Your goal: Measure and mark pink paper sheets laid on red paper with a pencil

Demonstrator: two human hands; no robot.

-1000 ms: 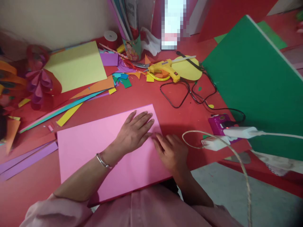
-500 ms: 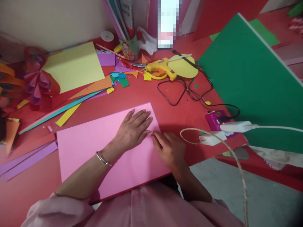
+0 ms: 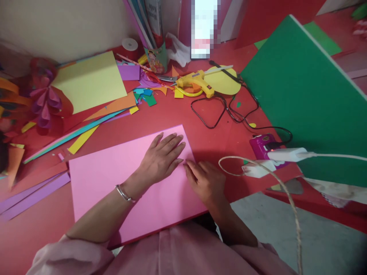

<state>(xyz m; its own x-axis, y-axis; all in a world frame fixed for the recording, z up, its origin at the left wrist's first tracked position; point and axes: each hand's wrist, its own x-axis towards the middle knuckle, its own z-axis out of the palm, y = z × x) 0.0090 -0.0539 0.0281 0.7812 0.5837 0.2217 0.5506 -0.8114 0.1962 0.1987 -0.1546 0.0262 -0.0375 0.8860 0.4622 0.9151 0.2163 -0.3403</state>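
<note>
Under the flat left hand (image 3: 161, 157) and curled right hand (image 3: 205, 180) (grip unclear) lies pink paper (image 3: 101, 173).

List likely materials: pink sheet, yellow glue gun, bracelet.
Pink sheet: probably paper or thin card, matte; flat, evenly coloured, straight-edged, no sharp glare.
Yellow glue gun: body looks like moulded hard plastic, smooth; uniform colour, rounded shape.
Bracelet: likely metal, polished silver tone; bright highlights along the band. Which metal, or whether plated, I can't tell.

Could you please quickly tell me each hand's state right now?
Left hand: open, flat on the pink sheet.
Right hand: curled at its right edge; grip cannot be told.
</note>
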